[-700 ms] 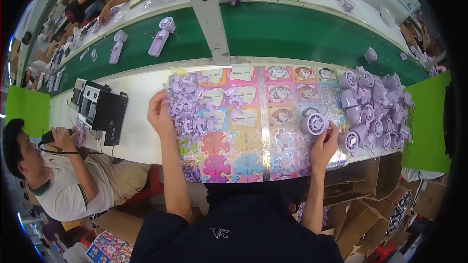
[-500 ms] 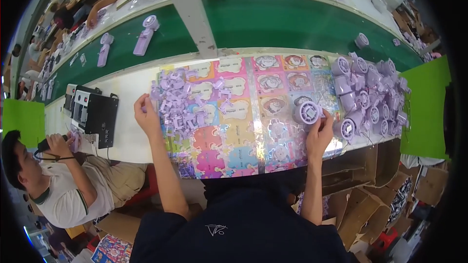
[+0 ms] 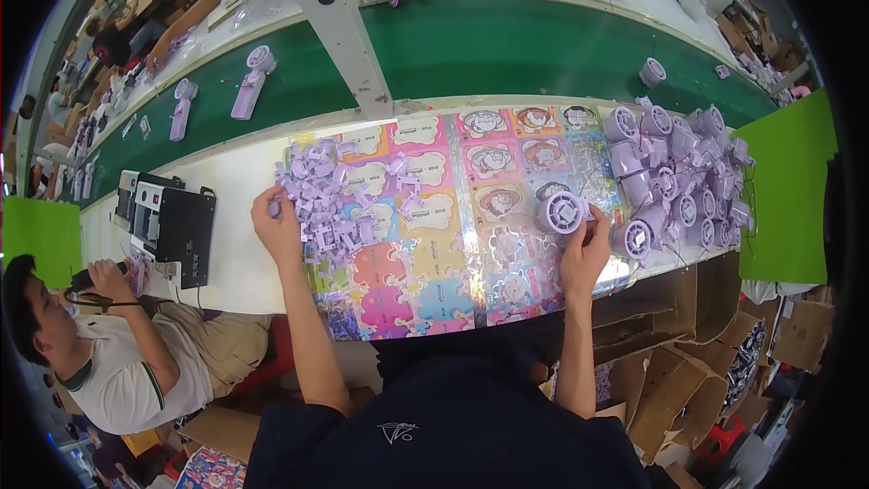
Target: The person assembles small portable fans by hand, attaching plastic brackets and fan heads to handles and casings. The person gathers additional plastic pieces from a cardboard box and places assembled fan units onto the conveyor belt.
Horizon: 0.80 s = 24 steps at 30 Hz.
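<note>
Fingers of right hand (image 3: 587,240) clamped on round lilac fan head (image 3: 561,213) near worktop's (image 3: 237,217) front edge; left hand (image 3: 277,228) fingers curled on small lilac part (image 3: 274,208) beside parts pile (image 3: 330,204).

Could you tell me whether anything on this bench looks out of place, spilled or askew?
Nothing looks spilled or damaged. The small lilac parts lie in a loose heap by the left hand, and the round lilac housings are piled unevenly at the right end. The right hand holds one round housing over the colourful sheet.
</note>
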{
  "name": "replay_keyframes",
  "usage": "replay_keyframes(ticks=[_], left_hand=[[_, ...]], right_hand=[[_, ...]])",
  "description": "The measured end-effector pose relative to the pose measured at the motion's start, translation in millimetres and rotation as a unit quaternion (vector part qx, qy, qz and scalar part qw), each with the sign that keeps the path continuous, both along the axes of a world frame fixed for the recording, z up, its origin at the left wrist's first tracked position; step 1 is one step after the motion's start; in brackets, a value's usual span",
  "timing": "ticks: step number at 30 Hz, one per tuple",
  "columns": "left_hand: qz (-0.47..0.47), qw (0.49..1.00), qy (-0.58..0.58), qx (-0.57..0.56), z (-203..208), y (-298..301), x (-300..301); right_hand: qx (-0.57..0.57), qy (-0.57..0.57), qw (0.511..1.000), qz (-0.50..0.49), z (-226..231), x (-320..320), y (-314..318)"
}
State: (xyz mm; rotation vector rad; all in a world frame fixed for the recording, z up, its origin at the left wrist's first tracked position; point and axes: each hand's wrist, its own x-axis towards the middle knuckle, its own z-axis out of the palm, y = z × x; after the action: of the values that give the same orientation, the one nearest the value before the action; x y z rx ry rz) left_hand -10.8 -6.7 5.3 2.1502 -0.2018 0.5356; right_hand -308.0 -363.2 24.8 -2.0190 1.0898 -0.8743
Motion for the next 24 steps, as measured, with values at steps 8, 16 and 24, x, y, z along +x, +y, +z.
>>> replay_keyframes(ticks=[8,16,24], left_hand=[[-0.004,0.995,0.021,-0.093,7.1,-1.6,-3.8],[-0.026,0.995,0.054,-0.078,9.2,-3.2,-5.4],[-0.019,0.996,0.052,-0.072,6.8,-2.0,-4.1]], right_hand=[[-0.011,-0.003,1.000,0.001,-2.9,0.3,-0.6],[-0.016,-0.004,1.000,0.004,-1.9,0.1,-0.4],[0.003,-0.006,1.000,0.002,-0.9,0.2,0.7]])
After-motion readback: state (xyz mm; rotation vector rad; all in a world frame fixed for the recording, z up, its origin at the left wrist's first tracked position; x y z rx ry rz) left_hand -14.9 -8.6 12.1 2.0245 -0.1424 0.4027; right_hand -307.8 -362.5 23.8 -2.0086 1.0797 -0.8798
